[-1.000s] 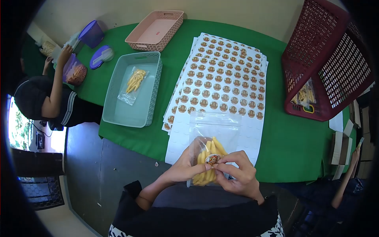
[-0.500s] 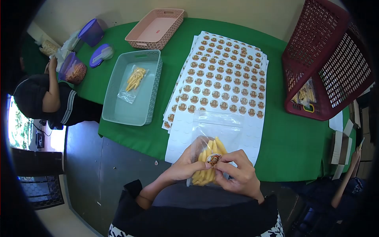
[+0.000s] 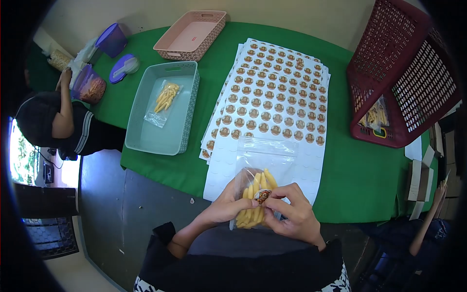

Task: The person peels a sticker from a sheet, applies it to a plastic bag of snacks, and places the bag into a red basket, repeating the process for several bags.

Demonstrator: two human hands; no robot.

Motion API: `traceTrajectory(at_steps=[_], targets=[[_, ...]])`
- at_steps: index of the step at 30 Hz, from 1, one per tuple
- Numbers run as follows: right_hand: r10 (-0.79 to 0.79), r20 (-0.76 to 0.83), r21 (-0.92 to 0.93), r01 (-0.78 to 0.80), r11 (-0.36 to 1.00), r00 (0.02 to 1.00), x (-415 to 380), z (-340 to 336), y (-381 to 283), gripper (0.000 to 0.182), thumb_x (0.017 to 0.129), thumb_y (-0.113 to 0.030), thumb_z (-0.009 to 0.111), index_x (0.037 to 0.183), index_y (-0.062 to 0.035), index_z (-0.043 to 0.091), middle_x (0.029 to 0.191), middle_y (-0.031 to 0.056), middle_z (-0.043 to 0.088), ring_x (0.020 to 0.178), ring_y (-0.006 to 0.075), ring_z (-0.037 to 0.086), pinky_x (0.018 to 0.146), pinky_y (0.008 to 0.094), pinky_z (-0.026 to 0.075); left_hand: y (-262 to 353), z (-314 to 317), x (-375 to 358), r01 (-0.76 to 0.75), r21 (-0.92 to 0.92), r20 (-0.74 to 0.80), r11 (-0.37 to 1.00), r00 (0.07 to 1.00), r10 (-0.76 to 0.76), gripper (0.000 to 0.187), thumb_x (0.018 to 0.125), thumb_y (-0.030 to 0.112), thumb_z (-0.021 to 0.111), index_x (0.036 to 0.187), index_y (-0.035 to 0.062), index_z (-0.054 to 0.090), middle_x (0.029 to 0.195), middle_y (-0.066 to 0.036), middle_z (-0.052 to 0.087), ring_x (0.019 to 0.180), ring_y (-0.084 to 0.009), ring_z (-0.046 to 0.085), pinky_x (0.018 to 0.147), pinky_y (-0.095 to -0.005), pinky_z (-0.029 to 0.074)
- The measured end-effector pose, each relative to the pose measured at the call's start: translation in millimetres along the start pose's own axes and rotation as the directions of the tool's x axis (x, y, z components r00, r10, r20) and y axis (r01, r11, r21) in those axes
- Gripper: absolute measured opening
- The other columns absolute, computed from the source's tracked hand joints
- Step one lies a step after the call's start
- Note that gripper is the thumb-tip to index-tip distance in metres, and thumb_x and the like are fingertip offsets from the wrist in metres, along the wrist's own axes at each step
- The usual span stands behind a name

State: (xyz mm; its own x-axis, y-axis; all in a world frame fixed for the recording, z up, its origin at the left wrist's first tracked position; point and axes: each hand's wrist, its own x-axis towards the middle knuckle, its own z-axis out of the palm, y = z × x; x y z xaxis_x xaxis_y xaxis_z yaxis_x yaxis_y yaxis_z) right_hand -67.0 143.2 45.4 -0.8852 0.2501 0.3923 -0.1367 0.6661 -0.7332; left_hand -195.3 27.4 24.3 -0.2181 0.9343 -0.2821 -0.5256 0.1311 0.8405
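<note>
My left hand (image 3: 224, 205) grips a clear zip bag (image 3: 268, 158) of yellow stick-shaped snacks (image 3: 249, 211) by its left side, thumb across the front. Between thumb and fingertips, my right hand (image 3: 296, 214) pinches the right edge of a round brown-and-orange logo sticker (image 3: 261, 195), which lies against the bag's front. The left thumb tip is at the sticker's lower left. Behind the bag, sheets of matching round stickers (image 3: 277, 106) are stacked on the green tablecloth (image 3: 350, 180); the top sheet's near rows are bare white.
To the left, a mint basket (image 3: 138, 129) holds another snack bag (image 3: 165, 103); a pink basket (image 3: 170, 44) stands behind. A maroon crate (image 3: 357, 87) with bags inside is at right. Purple tubs (image 3: 112, 41) and a person (image 3: 63, 121) are far left; another person's hand (image 3: 440, 192) shows far right.
The sticker has tilted slightly under my right fingertips and sits a little further left. Both hands keep their hold; the bag has barely moved.
</note>
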Motion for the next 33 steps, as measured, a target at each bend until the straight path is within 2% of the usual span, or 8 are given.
traceTrajectory(at_steps=[9,12,17,20,23,26,30,33], targets=[[0.017,0.060,0.036,-0.019,0.999,0.998,1,5,1,0.026,0.058,0.002,0.061,0.084,-0.0021,0.055,0.085,0.0081,0.050,0.072,0.0239,0.048,0.063,0.0303,0.042,5,-3,-1,-0.065,-0.032,-0.023,0.997,0.998,0.064,0.051,0.072,0.006,0.054,0.117,0.0017,0.030,0.108,-0.010,0.040,0.101,-0.0151,0.042,0.088,-0.0297,0.033],[0.010,0.063,0.000,-0.011,1.000,0.998,1,4,2,0.026,0.059,0.002,0.061,0.084,-0.0029,0.055,0.086,0.0082,0.050,0.071,0.0234,0.048,0.063,0.0296,0.041,5,-2,0,-0.091,0.035,-0.049,0.995,0.994,0.093,0.048,0.075,0.010,0.056,0.116,0.0018,0.031,0.107,-0.010,0.041,0.100,-0.0145,0.042,0.087,-0.0292,0.034],[0.107,-0.034,0.004,-0.107,0.994,0.994,4,3,-3,0.033,0.061,0.002,0.061,0.093,-0.0041,0.057,0.085,0.0082,0.051,0.071,0.0215,0.048,0.063,0.0285,0.041,2,-3,2,-0.117,-0.032,-0.098,0.993,0.989,0.114,0.047,0.078,0.014,0.055,0.116,0.0016,0.031,0.106,-0.009,0.042,0.099,-0.0138,0.043,0.086,-0.0280,0.035],[0.064,-0.035,0.008,-0.063,0.998,0.997,0,3,0,0.038,0.061,0.002,0.061,0.099,-0.0045,0.057,0.084,0.0083,0.051,0.070,0.0210,0.048,0.063,0.0284,0.041,-3,-6,2,-0.116,-0.050,-0.083,0.992,0.990,0.111,0.047,0.078,0.015,0.054,0.117,0.0015,0.031,0.106,-0.010,0.042,0.100,-0.0142,0.043,0.086,-0.0283,0.035],[0.020,-0.017,0.021,-0.020,1.000,1.000,0,2,3,0.038,0.061,0.002,0.061,0.099,-0.0043,0.057,0.084,0.0085,0.051,0.070,0.0209,0.048,0.062,0.0279,0.041,-5,-9,2,-0.119,-0.113,-0.075,0.987,0.991,0.111,0.048,0.077,0.015,0.054,0.117,0.0013,0.031,0.106,-0.010,0.043,0.100,-0.0152,0.044,0.086,-0.0287,0.035],[0.087,-0.042,0.014,-0.086,0.996,0.995,2,3,0,0.038,0.062,0.002,0.061,0.099,-0.0048,0.058,0.083,0.0085,0.051,0.070,0.0203,0.048,0.061,0.0272,0.041,-2,-8,3,-0.134,-0.151,-0.080,0.979,0.989,0.123,0.050,0.076,0.016,0.054,0.117,0.0009,0.030,0.106,-0.011,0.042,0.099,-0.0160,0.045,0.086,-0.0288,0.036],[0.067,-0.048,0.034,-0.066,0.997,0.997,4,1,1,0.037,0.062,0.001,0.061,0.099,-0.0053,0.058,0.082,0.0082,0.051,0.070,0.0195,0.047,0.061,0.0266,0.041,-6,-9,4,-0.153,-0.187,-0.065,0.970,0.988,0.143,0.052,0.074,0.017,0.056,0.117,0.0007,0.029,0.106,-0.011,0.042,0.099,-0.0164,0.045,0.085,-0.0290,0.037],[0.032,0.001,0.059,-0.032,0.998,0.999,3,-2,2,0.038,0.062,0.001,0.061,0.099,-0.0058,0.059,0.081,0.0077,0.051,0.069,0.0189,0.047,0.061,0.0263,0.041,-6,-8,5,-0.147,-0.235,-0.054,0.961,0.989,0.138,0.054,0.073,0.018,0.057,0.117,0.0008,0.029,0.106,-0.011,0.042,0.099,-0.0162,0.045,0.085,-0.0290,0.038]])
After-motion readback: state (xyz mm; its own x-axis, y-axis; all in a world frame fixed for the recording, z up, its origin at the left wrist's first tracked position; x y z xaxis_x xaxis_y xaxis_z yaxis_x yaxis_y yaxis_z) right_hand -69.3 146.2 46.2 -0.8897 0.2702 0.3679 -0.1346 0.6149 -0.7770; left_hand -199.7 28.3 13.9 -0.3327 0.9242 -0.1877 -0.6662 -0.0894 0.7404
